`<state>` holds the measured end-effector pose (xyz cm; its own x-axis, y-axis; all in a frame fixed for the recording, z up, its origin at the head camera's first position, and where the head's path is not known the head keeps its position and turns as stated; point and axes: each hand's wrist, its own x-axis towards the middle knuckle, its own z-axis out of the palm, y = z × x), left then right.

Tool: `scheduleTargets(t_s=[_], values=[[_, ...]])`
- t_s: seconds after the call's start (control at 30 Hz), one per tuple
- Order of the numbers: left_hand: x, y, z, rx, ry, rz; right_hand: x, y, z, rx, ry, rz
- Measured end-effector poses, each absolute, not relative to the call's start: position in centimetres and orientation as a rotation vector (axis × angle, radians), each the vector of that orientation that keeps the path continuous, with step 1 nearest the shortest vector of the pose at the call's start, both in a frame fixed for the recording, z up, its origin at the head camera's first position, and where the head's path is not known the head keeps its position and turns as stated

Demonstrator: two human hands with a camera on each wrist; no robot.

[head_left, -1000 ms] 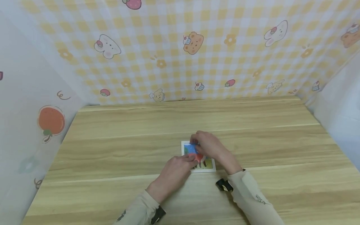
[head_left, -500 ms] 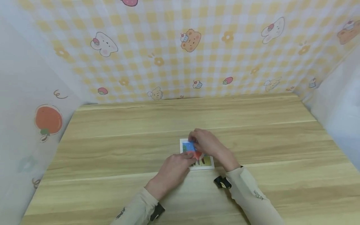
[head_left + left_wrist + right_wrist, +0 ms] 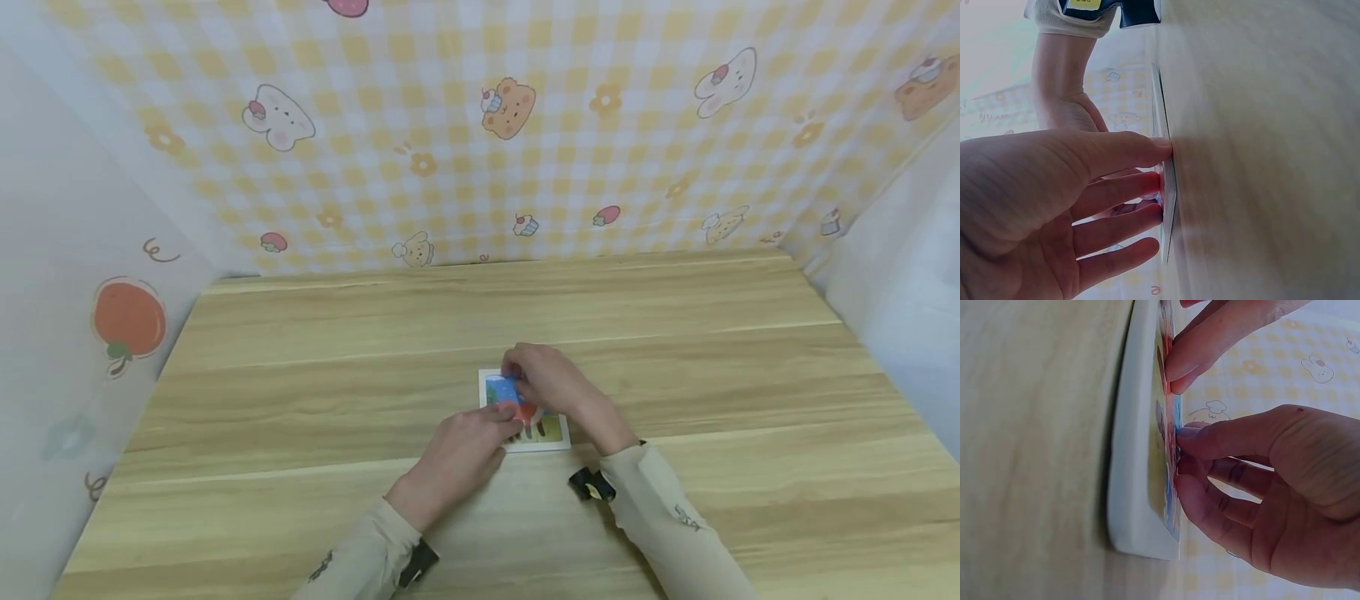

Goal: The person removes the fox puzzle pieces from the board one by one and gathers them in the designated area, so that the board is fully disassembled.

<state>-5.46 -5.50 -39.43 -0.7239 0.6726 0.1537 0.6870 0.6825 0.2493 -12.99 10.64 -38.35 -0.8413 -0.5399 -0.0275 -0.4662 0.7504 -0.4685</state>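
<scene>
A small picture board (image 3: 555, 446) with a white border lies on the table, with blue sky, a red figure and yellow-green ground on it. My left hand (image 3: 461, 454) reaches in from the lower left. Its thumb is at the board's near edge, and its extended fingers (image 3: 1125, 190) rest on the picture. From the right, my right hand (image 3: 551, 379) bends over the upper part. Its thumb (image 3: 1222, 437) and curled fingertips meet the picture's blue and red area, slightly apart. I cannot tell whether they pinch a piece there.
The wood-grain table (image 3: 300, 400) extends around the board. A yellow checked cloth (image 3: 450, 125) with cartoon animals hangs behind it, and pale walls stand at both sides. Black wrist mounts (image 3: 592, 483) sit close to the sleeves.
The head view has shifted slightly, moving the whole scene a little up and left. Both hands keep nearly the same places on the board.
</scene>
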Motion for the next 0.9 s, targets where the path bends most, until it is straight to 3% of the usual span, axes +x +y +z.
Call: scheduleTargets(t_s=[0.9], values=[[-5.39, -5.50, -39.32, -1.117, -2.865, -0.450, -13.01, 10.55, -38.46, -0.782, 2.748, -0.730]])
